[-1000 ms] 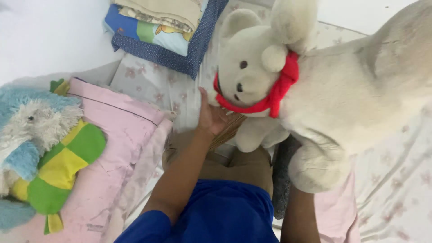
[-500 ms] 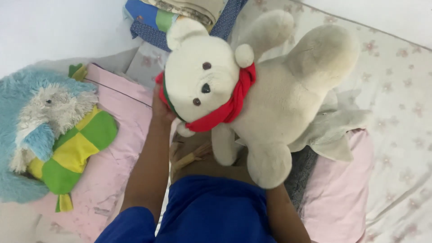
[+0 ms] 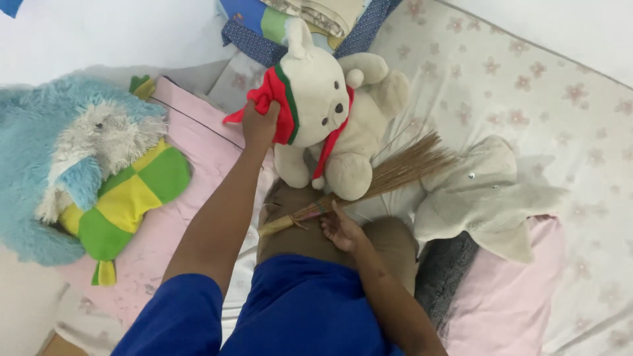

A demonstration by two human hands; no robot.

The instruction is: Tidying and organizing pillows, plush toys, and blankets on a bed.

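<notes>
The cream teddy bear (image 3: 330, 112) is gripped at its red scarf by the left hand (image 3: 259, 123), upright at the bed's far middle. The twig broom (image 3: 369, 184) is touched by the loosely open right hand (image 3: 341, 229). The bear could topple onto the bristles if the scarf slips.

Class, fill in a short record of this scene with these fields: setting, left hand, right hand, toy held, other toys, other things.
setting: bed with a flowered sheet, seen from above
left hand: left hand grips the red scarf at the bear's neck
right hand: right hand rests on the person's lap, touching a straw hand broom
toy held: cream teddy bear, propped upright
other toys: blue fluffy plush; yellow-green checked plush; grey elephant plush
other things: pink pillow; folded cloths
</notes>
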